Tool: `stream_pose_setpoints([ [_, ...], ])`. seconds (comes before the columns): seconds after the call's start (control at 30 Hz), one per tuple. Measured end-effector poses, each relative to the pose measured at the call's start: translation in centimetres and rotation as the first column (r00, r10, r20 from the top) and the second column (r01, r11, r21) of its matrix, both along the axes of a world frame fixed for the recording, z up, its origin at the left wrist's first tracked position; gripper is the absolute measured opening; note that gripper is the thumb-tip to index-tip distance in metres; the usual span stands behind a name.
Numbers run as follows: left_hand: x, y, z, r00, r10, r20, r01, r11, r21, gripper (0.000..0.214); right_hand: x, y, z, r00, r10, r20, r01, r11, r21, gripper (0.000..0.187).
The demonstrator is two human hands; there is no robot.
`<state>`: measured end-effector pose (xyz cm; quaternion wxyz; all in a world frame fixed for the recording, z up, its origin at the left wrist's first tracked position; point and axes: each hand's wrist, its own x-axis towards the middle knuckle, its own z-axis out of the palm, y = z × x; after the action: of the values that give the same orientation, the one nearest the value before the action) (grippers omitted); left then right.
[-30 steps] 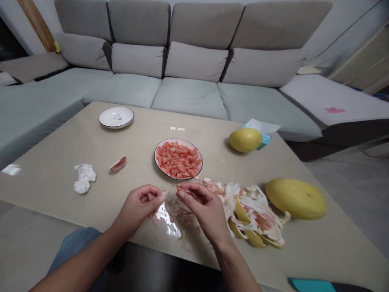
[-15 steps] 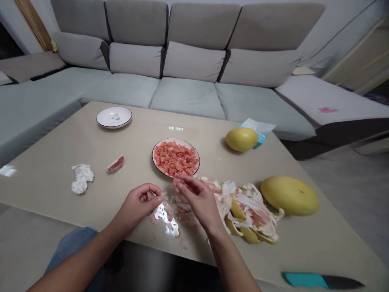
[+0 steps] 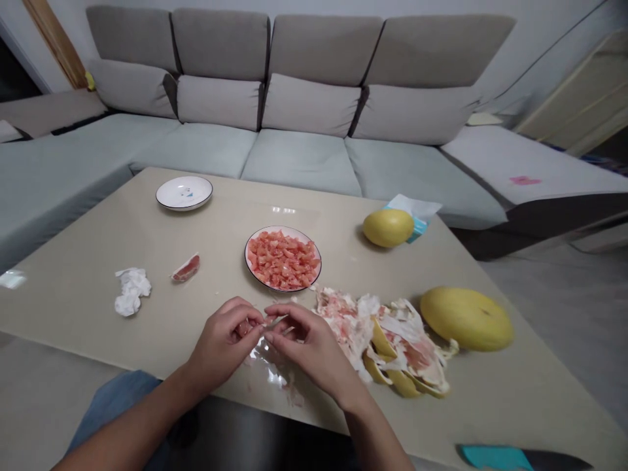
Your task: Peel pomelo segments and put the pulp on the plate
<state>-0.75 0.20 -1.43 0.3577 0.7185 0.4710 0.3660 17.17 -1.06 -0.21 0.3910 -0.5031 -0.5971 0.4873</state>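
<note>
My left hand (image 3: 223, 340) is closed around a small reddish piece of pomelo (image 3: 244, 327), mostly hidden behind the fingers. The fingertips of my right hand (image 3: 307, 347) meet those of the left and pinch at the edge of this piece. Just beyond both hands, a dark-rimmed plate (image 3: 251, 269) holds a heap of peeled red pomelo flesh (image 3: 283, 258). To the right of my right hand lies a pile of pomelo peel and torn membranes (image 3: 387, 343). Wet scraps are scattered on the tabletop beneath my hands.
One pomelo segment in its skin (image 3: 186, 268) and a crumpled tissue (image 3: 132, 291) lie at left. Behind them is a white plate (image 3: 184, 194). Two whole yellow pomelos, one large (image 3: 466, 318), one smaller (image 3: 388, 227) by a tissue pack (image 3: 417, 226), and a teal-handled knife (image 3: 495, 456) are at right.
My right hand has come back from near the plate's front edge, down and left, to meet the left hand. The left hand has stayed almost in place.
</note>
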Motion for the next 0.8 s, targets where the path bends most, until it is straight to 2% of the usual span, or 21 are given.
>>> stream_pose_setpoints([
  [0.07,-0.03,-0.03,-0.04,1.0,0.001,-0.014,0.0,1.0,0.022,0.008,-0.27,0.06,-0.07,0.998,-0.021,0.056,0.017,0.997,0.072,0.009],
  [0.17,-0.05,0.04,-0.02,1.0,0.004,-0.016,-0.003,0.999,0.04,0.009,-0.46,0.1,-0.04,0.994,-0.058,0.091,0.045,0.99,0.134,0.007],
  [0.33,-0.16,0.01,-0.06,1.0,0.007,-0.027,-0.003,0.99,0.144,0.01,-0.57,-0.13,0.45,0.998,-0.028,0.048,0.023,0.994,0.109,0.008],
  [0.5,-0.37,-0.23,-0.39,0.996,-0.019,-0.086,0.047,0.941,0.334,0.015,-0.56,-0.16,0.45,0.992,-0.053,0.119,0.032,0.985,0.172,0.009],
  [0.6,-0.42,-0.3,-0.47,0.995,-0.004,-0.096,0.042,0.915,0.401,0.014,-0.55,-0.14,0.27,0.99,-0.042,0.132,0.014,0.978,0.209,0.008],
  [0.8,-0.66,-0.44,-0.72,0.987,0.016,-0.158,0.069,0.85,0.522,0.014,-0.54,-0.29,0.44,0.994,-0.021,0.111,0.001,0.983,0.183,0.008],
])
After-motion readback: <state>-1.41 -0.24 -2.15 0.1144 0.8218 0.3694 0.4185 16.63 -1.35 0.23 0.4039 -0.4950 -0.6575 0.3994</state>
